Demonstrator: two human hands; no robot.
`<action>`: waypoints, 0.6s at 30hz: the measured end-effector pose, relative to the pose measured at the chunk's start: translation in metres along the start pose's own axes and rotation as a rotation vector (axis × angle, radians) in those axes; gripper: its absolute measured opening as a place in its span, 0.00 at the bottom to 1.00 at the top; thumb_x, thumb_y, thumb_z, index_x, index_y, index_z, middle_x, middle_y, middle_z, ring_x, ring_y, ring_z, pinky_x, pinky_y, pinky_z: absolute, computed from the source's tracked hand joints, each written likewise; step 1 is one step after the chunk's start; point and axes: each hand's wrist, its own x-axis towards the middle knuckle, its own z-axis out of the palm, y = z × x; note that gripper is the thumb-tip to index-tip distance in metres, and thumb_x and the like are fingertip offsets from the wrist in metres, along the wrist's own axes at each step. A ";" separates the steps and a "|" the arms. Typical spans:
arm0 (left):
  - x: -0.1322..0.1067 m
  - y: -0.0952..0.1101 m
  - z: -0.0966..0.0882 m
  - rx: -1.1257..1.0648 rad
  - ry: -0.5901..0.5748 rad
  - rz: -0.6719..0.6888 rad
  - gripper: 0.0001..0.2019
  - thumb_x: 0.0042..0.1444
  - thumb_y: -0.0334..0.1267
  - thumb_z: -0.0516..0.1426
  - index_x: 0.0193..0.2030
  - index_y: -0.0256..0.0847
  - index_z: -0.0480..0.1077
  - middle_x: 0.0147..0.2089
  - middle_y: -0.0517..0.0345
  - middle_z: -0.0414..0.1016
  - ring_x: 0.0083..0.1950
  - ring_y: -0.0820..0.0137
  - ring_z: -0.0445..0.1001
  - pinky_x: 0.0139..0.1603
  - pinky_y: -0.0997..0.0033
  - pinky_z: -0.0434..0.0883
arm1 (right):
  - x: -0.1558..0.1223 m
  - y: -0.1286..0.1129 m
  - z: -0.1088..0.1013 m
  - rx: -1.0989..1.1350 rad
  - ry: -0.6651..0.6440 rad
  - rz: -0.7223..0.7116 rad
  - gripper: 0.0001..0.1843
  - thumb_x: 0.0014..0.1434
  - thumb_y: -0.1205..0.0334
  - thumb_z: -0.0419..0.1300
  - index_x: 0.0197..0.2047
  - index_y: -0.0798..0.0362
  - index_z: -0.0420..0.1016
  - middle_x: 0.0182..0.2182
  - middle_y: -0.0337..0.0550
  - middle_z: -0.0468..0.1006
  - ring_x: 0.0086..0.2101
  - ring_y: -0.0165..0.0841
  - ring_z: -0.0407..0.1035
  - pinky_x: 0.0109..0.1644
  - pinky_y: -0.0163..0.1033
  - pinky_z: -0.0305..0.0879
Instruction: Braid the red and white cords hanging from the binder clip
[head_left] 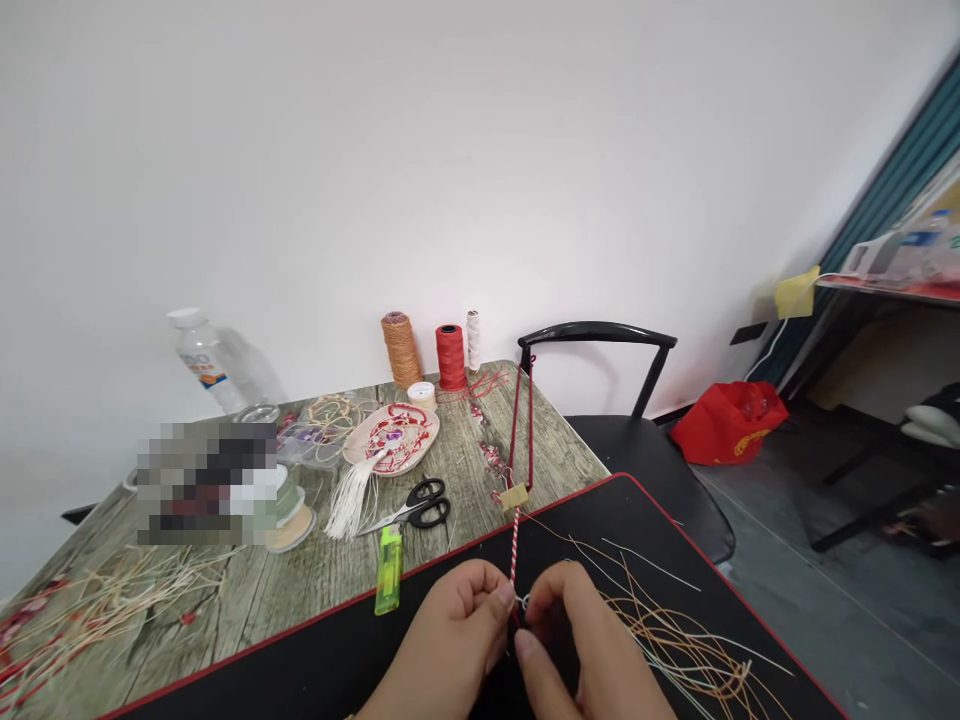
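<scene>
A red-and-white braided cord (514, 545) hangs down from a small tan clip (515, 497), which dark red cords (531, 425) tie to the chair. My left hand (474, 620) pinches the braid's lower end between thumb and forefinger. Close on its right, my right hand (574, 635) has its fingers curled, with a small loop of white cord (524, 602) at the forefinger tip. The grip inside the right fingers is partly hidden. A short red strand (515, 618) shows between the two hands.
Loose tan and white cords (675, 640) lie on the black mat (300, 665). Left of my hands are a yellow lighter (388, 572), black-handled scissors (427, 503) and a pink dish (424, 445) of red cordwork. Thread spools (451, 358) stand behind; a black chair (645, 470) is beyond the table.
</scene>
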 end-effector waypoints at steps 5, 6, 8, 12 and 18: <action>-0.004 0.003 0.001 0.011 -0.038 0.065 0.18 0.48 0.52 0.62 0.28 0.39 0.64 0.24 0.67 0.63 0.25 0.77 0.58 0.27 0.75 0.55 | 0.009 0.006 0.015 0.362 -0.102 0.189 0.11 0.54 0.70 0.57 0.39 0.50 0.59 0.30 0.38 0.72 0.30 0.31 0.69 0.34 0.35 0.65; -0.005 0.002 0.001 0.015 -0.053 0.068 0.18 0.49 0.52 0.61 0.29 0.39 0.64 0.24 0.67 0.63 0.25 0.76 0.59 0.28 0.74 0.56 | 0.009 0.007 0.018 0.426 -0.101 0.205 0.10 0.56 0.68 0.56 0.40 0.50 0.59 0.29 0.37 0.71 0.29 0.31 0.68 0.33 0.34 0.64; -0.004 0.001 0.001 0.028 -0.077 0.078 0.17 0.52 0.52 0.59 0.29 0.40 0.63 0.24 0.66 0.64 0.25 0.76 0.60 0.28 0.74 0.57 | 0.009 0.009 0.022 0.523 -0.119 0.231 0.08 0.59 0.65 0.53 0.42 0.50 0.57 0.27 0.35 0.68 0.27 0.30 0.66 0.30 0.34 0.62; 0.001 -0.004 -0.002 0.060 -0.060 0.098 0.15 0.53 0.49 0.59 0.29 0.39 0.64 0.21 0.70 0.59 0.22 0.79 0.52 0.24 0.75 0.49 | 0.010 0.012 0.021 0.439 -0.068 0.215 0.04 0.61 0.64 0.51 0.40 0.50 0.58 0.25 0.33 0.64 0.26 0.29 0.61 0.31 0.34 0.59; 0.002 -0.006 -0.001 -0.052 -0.081 0.048 0.14 0.50 0.47 0.60 0.35 0.38 0.66 0.21 0.71 0.58 0.23 0.79 0.49 0.25 0.73 0.45 | 0.014 0.005 0.004 0.153 -0.032 0.110 0.05 0.59 0.70 0.50 0.37 0.50 0.59 0.24 0.32 0.63 0.24 0.29 0.60 0.30 0.33 0.56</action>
